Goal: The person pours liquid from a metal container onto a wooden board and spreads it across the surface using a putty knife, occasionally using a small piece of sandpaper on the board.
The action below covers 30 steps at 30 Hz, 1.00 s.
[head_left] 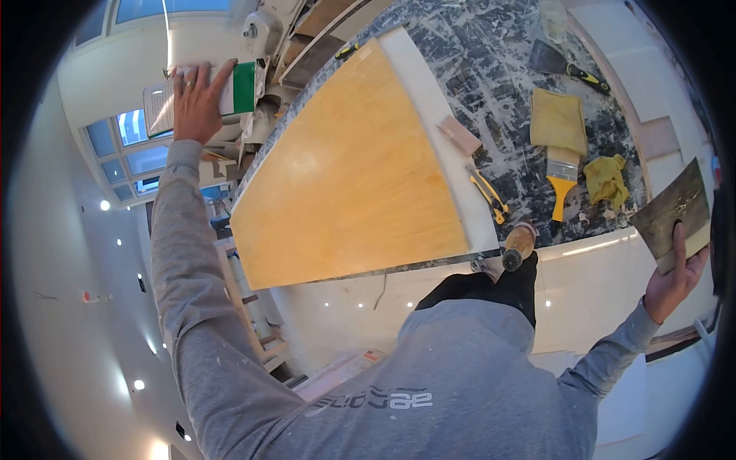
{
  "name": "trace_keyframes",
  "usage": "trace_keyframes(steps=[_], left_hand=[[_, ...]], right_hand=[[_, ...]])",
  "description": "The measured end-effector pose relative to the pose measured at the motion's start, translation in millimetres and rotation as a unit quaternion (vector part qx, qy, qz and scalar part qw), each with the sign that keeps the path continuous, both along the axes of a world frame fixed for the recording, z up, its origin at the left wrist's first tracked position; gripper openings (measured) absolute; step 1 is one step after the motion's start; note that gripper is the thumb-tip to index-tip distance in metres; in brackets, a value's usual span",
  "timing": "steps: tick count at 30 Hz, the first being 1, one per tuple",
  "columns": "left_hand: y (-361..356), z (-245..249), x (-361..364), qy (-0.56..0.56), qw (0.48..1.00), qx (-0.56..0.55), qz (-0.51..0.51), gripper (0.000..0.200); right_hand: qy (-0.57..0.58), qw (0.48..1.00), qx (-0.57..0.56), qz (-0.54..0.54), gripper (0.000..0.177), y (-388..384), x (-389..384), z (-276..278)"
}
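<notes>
My left hand (pixel 201 100) is raised at the upper left, its fingers wrapped over a rectangular white-and-green can (pixel 244 87). At the far right, my right hand (pixel 678 276) grips a flat, dark, square-edged plate (pixel 675 211) by its lower edge, thumb on its face. Between the arms lies a large yellowish wooden panel (pixel 345 169), resting over a white board (pixel 471 207) on the worktop. A small bottle with a brownish body (pixel 519 245) stands at the near edge, close to my body.
On the dark, white-smeared worktop (pixel 475 69) lie a pinkish block (pixel 460 136), a yellow utility knife (pixel 488 195), a flat paintbrush (pixel 563 180), a folded yellowish cloth (pixel 558 119), a crumpled yellow rag (pixel 606 181) and a scraper (pixel 566 65). A clear container (pixel 552 19) stands behind.
</notes>
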<state>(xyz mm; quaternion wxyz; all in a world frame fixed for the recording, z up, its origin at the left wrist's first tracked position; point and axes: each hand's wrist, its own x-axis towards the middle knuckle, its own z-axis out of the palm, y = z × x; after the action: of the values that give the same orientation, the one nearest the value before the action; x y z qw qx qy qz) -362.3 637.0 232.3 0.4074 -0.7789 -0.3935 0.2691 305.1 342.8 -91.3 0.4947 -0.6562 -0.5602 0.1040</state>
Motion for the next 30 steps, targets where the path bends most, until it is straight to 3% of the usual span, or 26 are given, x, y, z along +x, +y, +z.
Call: trace_keyframes(steps=[4, 8, 13, 18, 28, 30], left_hand=[[4, 12, -2, -0.003, 1.0, -0.001, -0.002, 0.092], [7, 19, -6, 0.025, 0.999, -0.016, 0.031, 0.098], [13, 15, -14, 0.02, 1.0, -0.02, 0.011, 0.094], [20, -4, -38, -0.019, 0.999, -0.03, -0.024, 0.096], [39, -39, -123, -0.07, 0.993, -0.025, -0.093, 0.099], [38, -47, -142, -0.059, 0.992, -0.01, -0.108, 0.1]], right_hand=[[-0.143, 0.989, -0.03, -0.037, 0.056, -5, -6, 7], [-0.097, 0.993, -0.024, -0.061, 0.062, -9, -7, -1], [-0.234, 0.969, -0.025, -0.08, 0.066, -20, 11, 0], [-0.291, 0.95, -0.024, -0.113, 0.065, -37, -9, 14], [-0.315, 0.927, 0.05, -0.197, 0.063, -120, -96, 83], [-0.221, 0.95, 0.093, -0.201, 0.056, -136, -124, 90]])
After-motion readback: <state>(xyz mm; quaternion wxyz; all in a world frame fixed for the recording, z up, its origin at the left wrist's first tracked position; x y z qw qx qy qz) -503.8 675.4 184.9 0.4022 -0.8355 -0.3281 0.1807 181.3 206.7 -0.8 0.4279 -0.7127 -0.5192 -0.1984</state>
